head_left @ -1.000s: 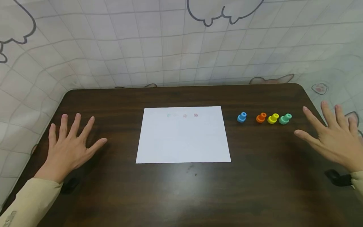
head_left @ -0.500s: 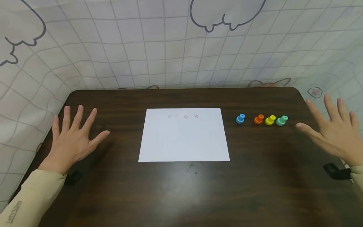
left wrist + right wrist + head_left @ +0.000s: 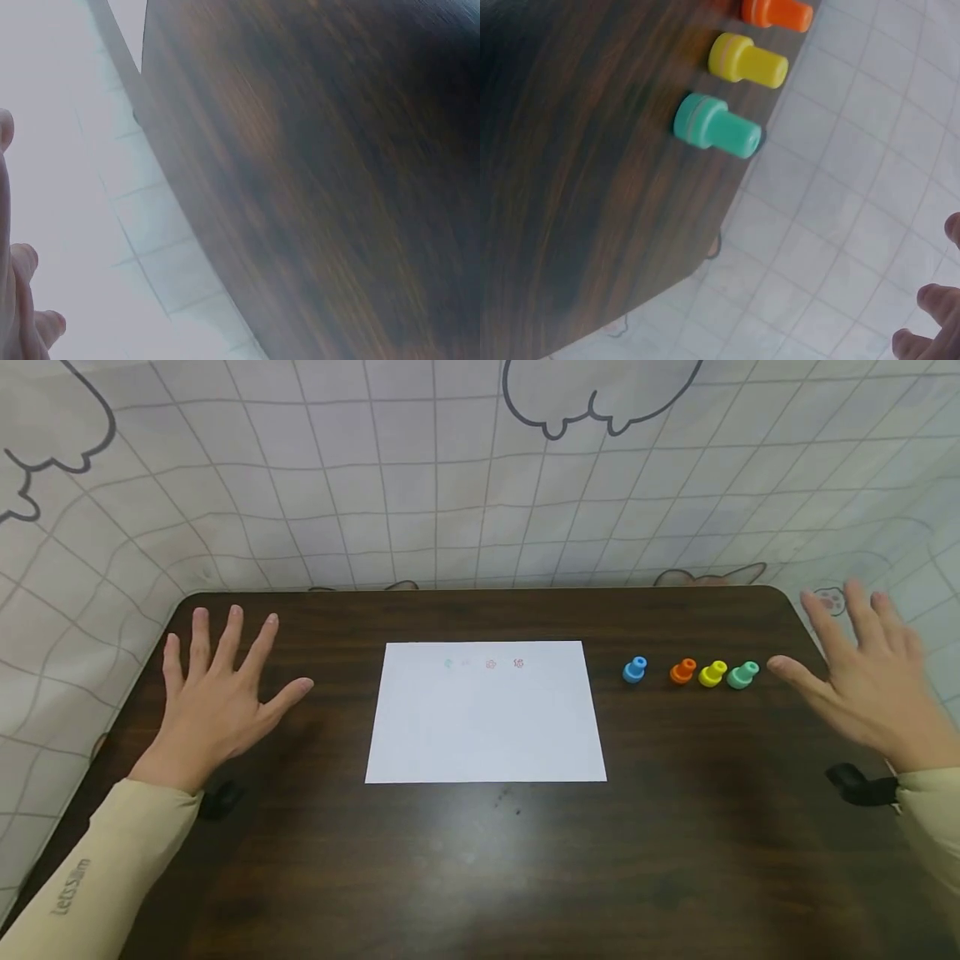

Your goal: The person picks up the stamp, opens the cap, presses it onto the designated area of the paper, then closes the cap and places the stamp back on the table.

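Observation:
My left hand [image 3: 217,710] is spread over the left side of the dark table, fingers apart and holding nothing. On the right, my right hand [image 3: 873,685] is also spread and holds nothing, its thumb close to a green stamp [image 3: 742,675]. Left of that stamp stand a yellow stamp [image 3: 712,673], an orange stamp [image 3: 683,672] and, a little apart, a blue stamp [image 3: 634,670]. The right wrist view shows the green stamp [image 3: 716,126] and yellow stamp [image 3: 746,60] upright. A white sheet of paper [image 3: 486,718] lies between the hands, with small faint coloured prints along its top.
The dark wooden table [image 3: 480,877] has rounded far corners. Behind it and at both sides hangs a pale grid-patterned cloth [image 3: 465,468] with cartoon outlines. Black wrist straps or mounts show at both cuffs.
Both hands have moved forward over the table, the left also drifting to the right and the right slightly inward. Stamps and paper stay in place; the head view has shifted slightly.

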`<state>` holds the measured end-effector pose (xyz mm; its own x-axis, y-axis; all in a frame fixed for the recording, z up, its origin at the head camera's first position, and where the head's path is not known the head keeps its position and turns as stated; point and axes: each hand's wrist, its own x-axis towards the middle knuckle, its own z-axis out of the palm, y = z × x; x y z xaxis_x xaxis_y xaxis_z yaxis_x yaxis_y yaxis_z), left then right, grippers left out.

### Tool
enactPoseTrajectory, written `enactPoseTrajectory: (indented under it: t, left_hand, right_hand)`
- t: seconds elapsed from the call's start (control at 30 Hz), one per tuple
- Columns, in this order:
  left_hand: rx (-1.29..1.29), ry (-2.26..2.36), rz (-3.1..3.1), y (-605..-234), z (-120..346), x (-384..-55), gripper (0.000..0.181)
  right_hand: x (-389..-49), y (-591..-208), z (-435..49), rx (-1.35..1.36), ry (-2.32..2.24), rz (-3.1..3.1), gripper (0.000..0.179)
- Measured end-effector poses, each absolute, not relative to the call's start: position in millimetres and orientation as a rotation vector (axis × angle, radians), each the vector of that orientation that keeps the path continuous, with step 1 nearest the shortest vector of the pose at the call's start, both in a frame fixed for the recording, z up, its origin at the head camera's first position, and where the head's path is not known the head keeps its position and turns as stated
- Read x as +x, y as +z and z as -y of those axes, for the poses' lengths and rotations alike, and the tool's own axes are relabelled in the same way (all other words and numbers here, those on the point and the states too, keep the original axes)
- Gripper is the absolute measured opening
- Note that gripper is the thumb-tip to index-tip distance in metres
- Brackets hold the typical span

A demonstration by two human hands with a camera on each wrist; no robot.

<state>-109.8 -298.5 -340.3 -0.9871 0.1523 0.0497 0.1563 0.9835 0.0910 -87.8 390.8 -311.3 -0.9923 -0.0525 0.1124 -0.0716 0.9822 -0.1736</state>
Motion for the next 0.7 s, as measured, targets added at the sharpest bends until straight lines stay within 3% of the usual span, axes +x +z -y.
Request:
enactPoseTrajectory:
  t: [0.7]
  left_hand:
    - [-0.465,-0.215,3.056,-365,233,-123,0.091]
  right_hand:
    - [-117,-340,-331,0.226,0.678,2.759,0.092]
